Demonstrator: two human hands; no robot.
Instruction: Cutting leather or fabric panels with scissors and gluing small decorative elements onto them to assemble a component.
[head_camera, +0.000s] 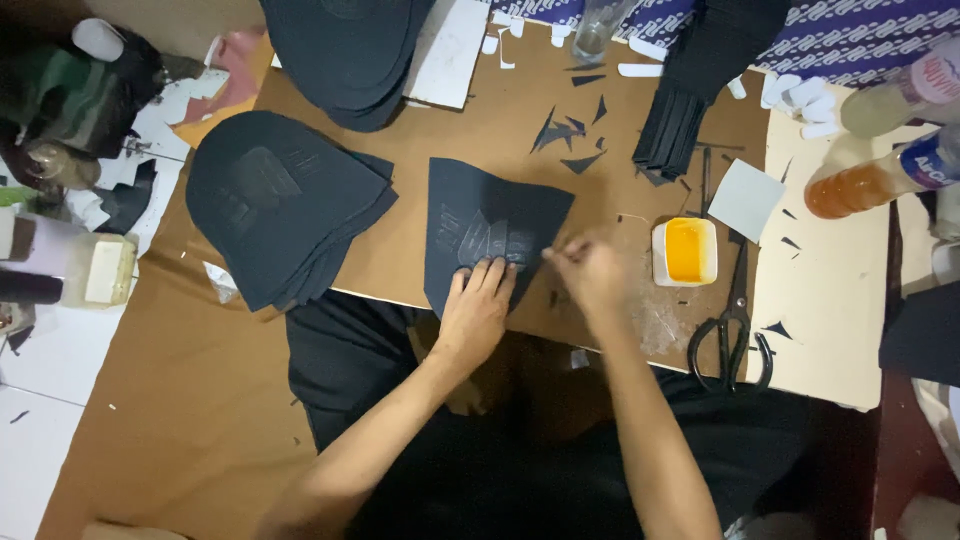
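Fabric (490, 225), a dark cut piece on the brown board (480, 130), lies under the left hand (475, 310), pressed flat with fingers spread, while the right hand (590, 272) pinches something small at its edge beside the yellow tub (685, 250) and scissors (732, 335).

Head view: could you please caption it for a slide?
Left hand presses a dark cut piece on cardboard; right hand works its edge.

The right hand (590, 275) is motion-blurred, its grip unreadable; the orange bottle (880, 180), right of the glue tub (686, 251), is cut off by the frame edge.
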